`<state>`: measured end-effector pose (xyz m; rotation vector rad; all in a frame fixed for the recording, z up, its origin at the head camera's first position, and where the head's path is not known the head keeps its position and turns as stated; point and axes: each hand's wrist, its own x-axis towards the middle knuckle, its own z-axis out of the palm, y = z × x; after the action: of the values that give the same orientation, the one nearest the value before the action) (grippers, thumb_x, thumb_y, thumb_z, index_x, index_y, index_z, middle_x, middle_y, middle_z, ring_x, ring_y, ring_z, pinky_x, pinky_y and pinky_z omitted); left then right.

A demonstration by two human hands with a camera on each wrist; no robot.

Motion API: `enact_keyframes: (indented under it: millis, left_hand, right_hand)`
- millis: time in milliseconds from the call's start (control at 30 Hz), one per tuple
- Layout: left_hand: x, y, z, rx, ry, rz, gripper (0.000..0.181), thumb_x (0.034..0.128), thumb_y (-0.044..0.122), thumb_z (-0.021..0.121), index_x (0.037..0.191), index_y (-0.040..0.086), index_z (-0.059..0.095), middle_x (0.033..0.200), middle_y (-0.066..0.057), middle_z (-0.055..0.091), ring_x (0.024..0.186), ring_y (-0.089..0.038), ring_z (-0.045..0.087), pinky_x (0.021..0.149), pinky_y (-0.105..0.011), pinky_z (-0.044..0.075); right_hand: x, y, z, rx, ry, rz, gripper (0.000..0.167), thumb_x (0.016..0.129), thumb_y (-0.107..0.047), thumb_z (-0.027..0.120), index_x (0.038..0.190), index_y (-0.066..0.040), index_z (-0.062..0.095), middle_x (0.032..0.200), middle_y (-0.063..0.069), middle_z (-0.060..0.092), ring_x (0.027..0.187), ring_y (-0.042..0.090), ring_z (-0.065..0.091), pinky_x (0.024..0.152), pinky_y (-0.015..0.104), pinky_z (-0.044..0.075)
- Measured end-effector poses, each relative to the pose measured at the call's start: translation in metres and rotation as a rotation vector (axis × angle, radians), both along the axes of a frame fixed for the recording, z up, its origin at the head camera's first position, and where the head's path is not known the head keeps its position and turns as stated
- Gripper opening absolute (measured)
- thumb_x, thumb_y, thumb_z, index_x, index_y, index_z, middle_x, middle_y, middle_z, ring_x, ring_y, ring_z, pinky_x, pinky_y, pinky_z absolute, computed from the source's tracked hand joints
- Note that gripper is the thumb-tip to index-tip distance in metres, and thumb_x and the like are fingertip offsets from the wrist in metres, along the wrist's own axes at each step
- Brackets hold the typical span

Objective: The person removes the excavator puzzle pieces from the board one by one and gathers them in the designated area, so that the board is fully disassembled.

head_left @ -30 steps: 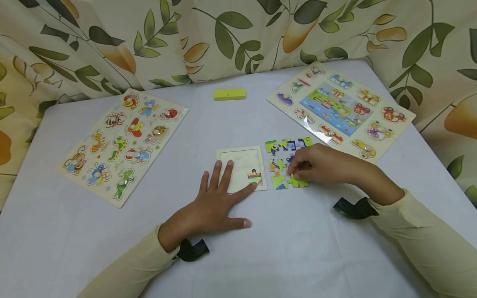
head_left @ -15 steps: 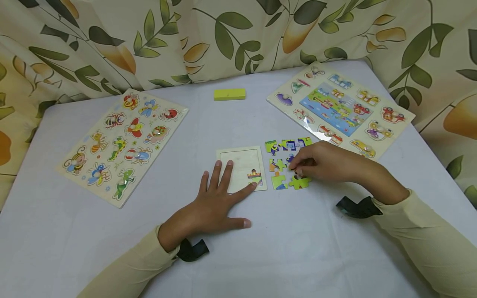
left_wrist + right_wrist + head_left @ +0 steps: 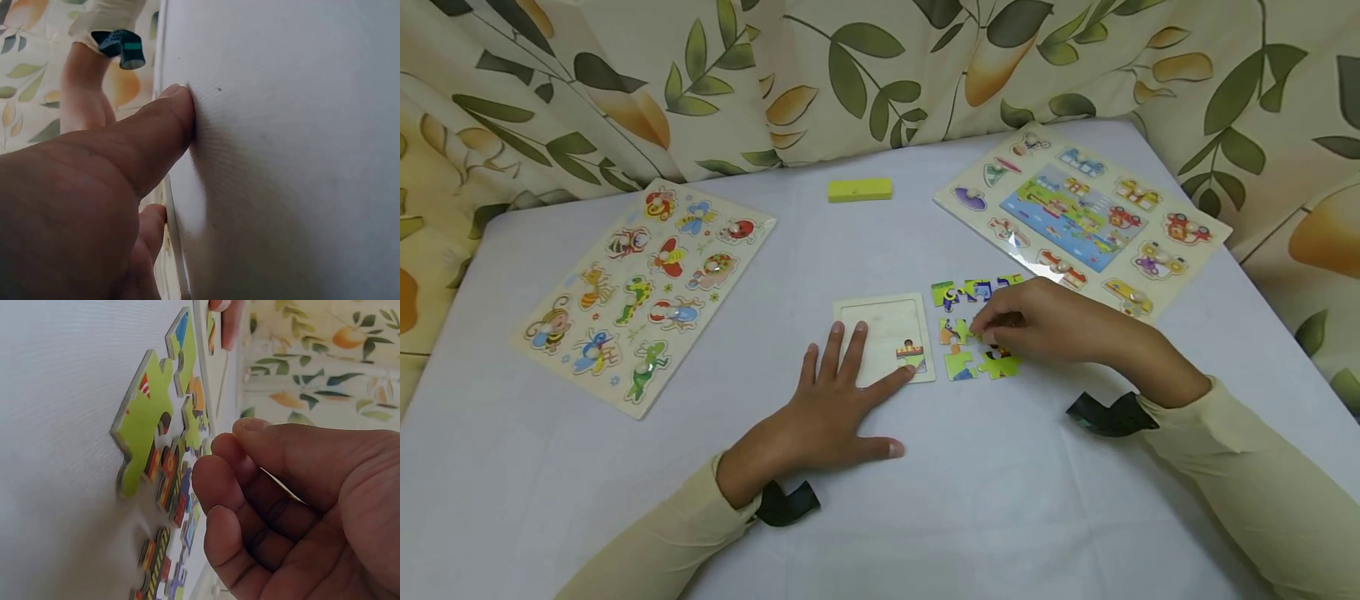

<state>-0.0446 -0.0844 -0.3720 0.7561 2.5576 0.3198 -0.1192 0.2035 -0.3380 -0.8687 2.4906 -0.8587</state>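
Observation:
My left hand [image 3: 827, 408] lies spread, its fingers on the square wooden puzzle tray [image 3: 880, 321] and its thumb on the tablecloth. A jigsaw piece with a small figure [image 3: 910, 350] sits in the tray's lower right corner, partly under the index finger. My right hand [image 3: 1037, 321] is bent over the loose jigsaw pieces [image 3: 958, 365] right of the tray. In the right wrist view its thumb [image 3: 253, 425] and index fingertip come together, the other fingers curled. Whether a piece is between them is hidden. A green piece [image 3: 140, 415] lies flat near that hand.
An insect peg puzzle board [image 3: 640, 292] lies at the left. A vehicle peg puzzle board [image 3: 1075, 208] lies behind my right hand, partly covered by it. At the back stands a yellow block [image 3: 860, 190]. Leaf-patterned curtain [image 3: 865, 75] borders the table's far side.
My right hand has shifted slightly left over the loose pieces, its fingertips covering the middle of them. My left hand stays in place on the tray.

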Motion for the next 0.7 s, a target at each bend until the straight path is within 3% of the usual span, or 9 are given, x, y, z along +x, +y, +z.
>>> enact_keyframes:
  millis: [267,467,700]
  left_hand:
    - [0.0,0.001,0.005,0.002,0.036,0.016,0.077,0.0858,0.061,0.063,0.152,0.041,0.03,0.16,-0.02,-0.01,0.142,-0.042,-0.02,0.108,-0.064,-0.006]
    - [-0.001,0.004,0.01,0.075,0.026,0.023,0.069,0.0885,0.058,0.062,0.15,0.038,0.037,0.161,-0.018,-0.005,0.144,-0.038,-0.017,0.109,-0.06,-0.008]
    - [-0.003,0.012,0.01,0.078,0.014,-0.012,0.074,0.09,0.058,0.059,0.154,0.038,0.027,0.161,-0.016,-0.011,0.143,-0.036,-0.019,0.11,-0.058,-0.01]
  right_hand:
    - [-0.005,-0.014,-0.001,-0.039,0.023,0.02,0.014,0.089,0.001,0.068,0.098,-0.008,0.075,0.093,-0.001,0.069,0.077,0.013,0.058,0.068,0.027,0.051]
    - [-0.007,-0.023,-0.003,-0.048,0.027,0.048,0.012,0.09,-0.003,0.069,0.098,-0.009,0.075,0.092,-0.001,0.069,0.076,0.013,0.057,0.068,0.027,0.05]
    - [-0.01,-0.033,-0.005,-0.074,-0.005,0.073,0.013,0.09,-0.006,0.069,0.101,-0.008,0.075,0.091,-0.002,0.069,0.073,0.013,0.055,0.067,0.028,0.048]
